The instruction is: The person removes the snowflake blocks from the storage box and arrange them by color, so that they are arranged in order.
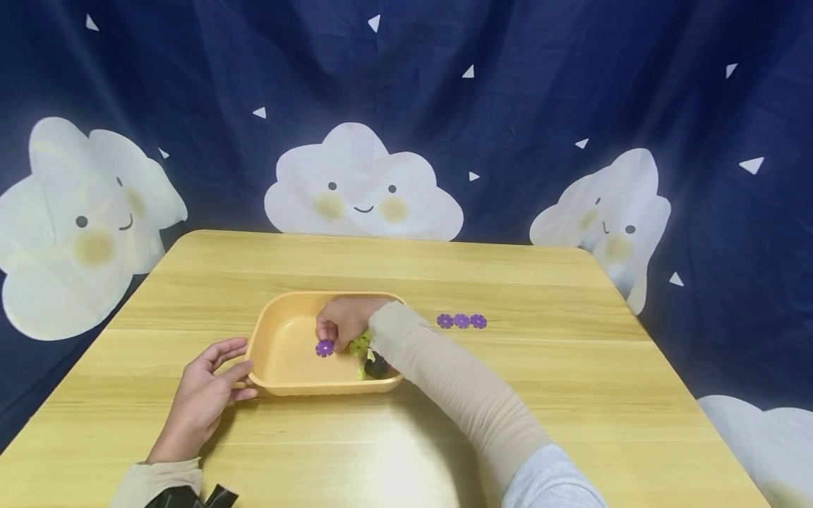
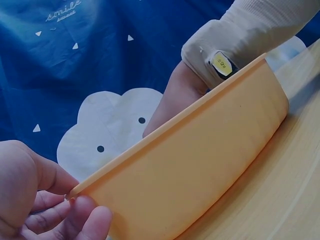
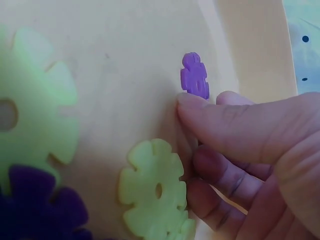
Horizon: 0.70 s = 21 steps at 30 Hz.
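My left hand (image 1: 206, 384) grips the left end of the orange plastic tub (image 1: 273, 331), thumb at the rim and fingers below it. Inside the tub, my right hand (image 1: 348, 319) pinches a purple snowflake disc (image 1: 324, 348) between thumb and fingers. The right wrist view shows this purple disc (image 3: 194, 77) nearly edge-on at the thumb tip. Just beside the curled fingers lies a yellow-green snowflake disc (image 3: 145, 185). A larger-looking pale green disc (image 3: 40, 100) and a dark purple disc (image 3: 42, 205) are close to that camera. The tub's wall hides the right fingers in the left wrist view.
Three purple snowflake discs (image 1: 462, 321) lie in a row on the wooden table (image 1: 571, 367), right of the tub. A dark round item (image 1: 376, 365) shows below the right wrist. Behind the table hangs a navy curtain (image 1: 508, 120) with white clouds.
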Available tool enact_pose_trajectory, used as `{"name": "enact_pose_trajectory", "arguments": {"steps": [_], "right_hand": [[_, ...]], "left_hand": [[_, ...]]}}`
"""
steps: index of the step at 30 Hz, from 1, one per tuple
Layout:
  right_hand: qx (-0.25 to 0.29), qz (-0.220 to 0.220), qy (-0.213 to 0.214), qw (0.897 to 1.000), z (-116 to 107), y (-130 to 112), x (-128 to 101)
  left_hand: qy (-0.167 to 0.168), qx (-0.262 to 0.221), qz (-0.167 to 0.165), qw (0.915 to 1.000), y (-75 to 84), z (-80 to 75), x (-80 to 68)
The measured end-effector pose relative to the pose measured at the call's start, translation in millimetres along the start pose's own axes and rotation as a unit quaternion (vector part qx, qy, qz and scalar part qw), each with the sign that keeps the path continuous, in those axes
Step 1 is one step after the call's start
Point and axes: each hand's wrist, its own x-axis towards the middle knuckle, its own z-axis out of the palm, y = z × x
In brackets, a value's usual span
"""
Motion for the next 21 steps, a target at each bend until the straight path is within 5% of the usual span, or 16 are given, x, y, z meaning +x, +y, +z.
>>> {"name": "enact_pose_trajectory", "arguments": {"steps": [21], "right_hand": [[-0.018, -0.009, -0.003, 1.0, 0.3, -2.2, -0.5]], "left_hand": [[0.002, 0.004, 0.001, 1.0, -0.7, 0.4, 0.2]]}}
